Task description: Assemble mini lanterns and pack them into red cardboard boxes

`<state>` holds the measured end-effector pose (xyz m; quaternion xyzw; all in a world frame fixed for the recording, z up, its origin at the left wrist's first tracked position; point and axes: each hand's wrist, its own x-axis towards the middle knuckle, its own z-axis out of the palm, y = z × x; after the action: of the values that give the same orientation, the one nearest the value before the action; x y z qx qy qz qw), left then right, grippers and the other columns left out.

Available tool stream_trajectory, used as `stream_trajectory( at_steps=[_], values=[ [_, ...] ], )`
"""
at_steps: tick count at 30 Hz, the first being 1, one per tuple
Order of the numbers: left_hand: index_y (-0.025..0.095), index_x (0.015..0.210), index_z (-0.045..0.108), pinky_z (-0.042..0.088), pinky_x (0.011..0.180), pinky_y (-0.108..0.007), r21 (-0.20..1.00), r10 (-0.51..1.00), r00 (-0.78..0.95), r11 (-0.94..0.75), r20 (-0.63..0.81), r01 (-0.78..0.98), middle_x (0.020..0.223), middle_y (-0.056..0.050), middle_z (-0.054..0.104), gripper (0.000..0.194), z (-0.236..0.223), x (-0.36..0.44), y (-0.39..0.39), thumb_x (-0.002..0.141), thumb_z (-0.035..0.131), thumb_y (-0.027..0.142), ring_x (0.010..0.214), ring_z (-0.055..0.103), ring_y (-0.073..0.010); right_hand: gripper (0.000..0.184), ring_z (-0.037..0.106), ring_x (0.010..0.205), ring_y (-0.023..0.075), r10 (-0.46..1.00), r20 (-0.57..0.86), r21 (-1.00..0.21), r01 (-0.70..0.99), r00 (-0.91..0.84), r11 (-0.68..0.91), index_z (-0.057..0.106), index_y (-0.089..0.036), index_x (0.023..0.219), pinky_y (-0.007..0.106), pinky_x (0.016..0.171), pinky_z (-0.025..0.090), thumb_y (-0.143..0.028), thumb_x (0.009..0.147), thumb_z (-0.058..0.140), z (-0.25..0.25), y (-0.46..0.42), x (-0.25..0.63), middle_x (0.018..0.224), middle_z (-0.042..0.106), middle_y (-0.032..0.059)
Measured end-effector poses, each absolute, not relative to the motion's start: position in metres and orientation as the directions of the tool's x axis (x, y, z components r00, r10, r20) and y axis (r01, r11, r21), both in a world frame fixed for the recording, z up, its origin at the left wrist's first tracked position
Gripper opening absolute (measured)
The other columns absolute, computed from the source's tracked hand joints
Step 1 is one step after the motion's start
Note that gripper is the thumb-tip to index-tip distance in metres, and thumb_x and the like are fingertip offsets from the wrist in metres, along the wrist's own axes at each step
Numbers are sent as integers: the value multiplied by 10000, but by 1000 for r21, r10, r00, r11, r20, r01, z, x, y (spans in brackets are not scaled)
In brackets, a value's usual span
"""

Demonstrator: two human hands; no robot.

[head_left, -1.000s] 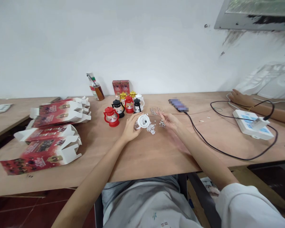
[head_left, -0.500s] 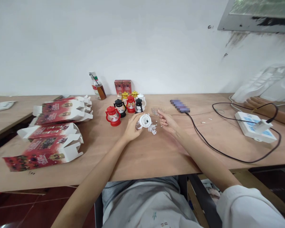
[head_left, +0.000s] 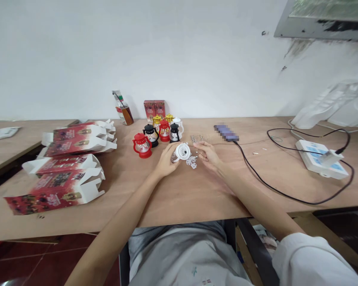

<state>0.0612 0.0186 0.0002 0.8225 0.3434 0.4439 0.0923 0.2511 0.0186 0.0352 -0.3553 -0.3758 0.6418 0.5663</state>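
My left hand (head_left: 166, 160) is closed around a small white toy lantern (head_left: 181, 151), tipped so its round base faces me. My right hand (head_left: 208, 153) hovers just right of it, fingers curled and close together over small white and metal parts (head_left: 192, 161) on the table; whether it pinches one I cannot make out. Behind my hands stand several toy lanterns: a red one (head_left: 140, 145), a black one (head_left: 149, 134), another red one (head_left: 164, 130), plus gold and white ones.
Flat red and white cartons (head_left: 66, 167) lie stacked at the left. A small bottle (head_left: 123, 107) and red boxes (head_left: 154, 108) stand by the wall. A phone (head_left: 226, 132) with a black cable (head_left: 265, 180) and a white power strip (head_left: 321, 161) lie at the right.
My right hand drew in toward the lantern's base and its fingers curled. The other person's hand at the far right edge has left the view.
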Motion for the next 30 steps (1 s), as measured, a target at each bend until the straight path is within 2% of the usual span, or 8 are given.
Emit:
stream_trajectory(
  at_steps=[3, 5, 7, 10, 13, 15, 20, 30],
  values=[
    [181, 1261, 484, 409, 1014, -406, 456, 650, 375, -744, 661, 488, 1260, -121, 552, 489, 1, 61, 18, 790, 567, 284, 1177, 514, -258, 288, 400, 379, 2, 997, 59, -922, -385, -41, 39, 611, -164, 702, 124, 318, 270, -199, 506, 819, 35, 16, 246, 607, 634, -53],
    [181, 1254, 490, 416, 1008, -403, 459, 650, 376, -745, 660, 484, 1251, -119, 558, 482, 1, 62, 19, 792, 572, 290, 1168, 521, -257, 278, 529, 494, 43, 990, 138, -938, -320, -2, 130, 627, -166, 666, 148, 431, 413, -223, 490, 835, 34, 15, 242, 647, 661, -29],
    [181, 1251, 493, 418, 1006, -401, 460, 648, 378, -749, 662, 477, 1249, -117, 559, 481, 0, 62, 19, 791, 577, 294, 1162, 525, -255, 263, 578, 573, 71, 974, 225, -944, -246, 8, 220, 624, -174, 615, 186, 535, 478, -235, 483, 842, 32, 13, 239, 665, 668, -19],
    [181, 1253, 492, 414, 1012, -396, 460, 644, 391, -754, 657, 469, 1256, -116, 554, 485, 0, 63, 18, 791, 582, 297, 1165, 524, -253, 244, 543, 553, 70, 939, 341, -932, -145, -49, 331, 616, -187, 598, 191, 514, 435, -271, 521, 832, 27, 11, 238, 633, 632, -25],
    [179, 1246, 499, 407, 1016, -395, 462, 646, 402, -754, 649, 466, 1259, -121, 551, 477, 1, 63, 17, 793, 586, 304, 1175, 517, -255, 201, 389, 457, 48, 895, 438, -898, 7, -83, 440, 624, -196, 616, 194, 440, 299, -304, 603, 793, 22, 9, 238, 535, 517, -61],
    [178, 1240, 504, 407, 1015, -393, 464, 647, 403, -754, 648, 464, 1254, -122, 553, 473, 2, 64, 17, 794, 590, 309, 1172, 519, -254, 161, 321, 453, 51, 853, 514, -843, 128, -94, 522, 646, -203, 646, 213, 450, 260, -312, 651, 765, 21, 8, 239, 533, 481, -67],
    [187, 1252, 497, 403, 1022, -397, 473, 656, 398, -747, 642, 468, 1265, -124, 548, 483, 1, 64, 17, 801, 587, 335, 1181, 514, -259, 83, 348, 489, 76, 738, 657, -698, 248, -154, 672, 689, -231, 691, 248, 535, 328, -300, 737, 696, 24, 5, 241, 648, 559, -27],
    [175, 1253, 492, 404, 1020, -393, 471, 648, 395, -753, 651, 460, 1263, -128, 547, 479, 0, 63, 17, 801, 581, 309, 1175, 519, -256, 100, 367, 486, 75, 671, 692, -589, 328, -266, 738, 679, -204, 698, 250, 562, 366, -248, 774, 632, 28, 2, 244, 695, 595, 0]
  ],
)
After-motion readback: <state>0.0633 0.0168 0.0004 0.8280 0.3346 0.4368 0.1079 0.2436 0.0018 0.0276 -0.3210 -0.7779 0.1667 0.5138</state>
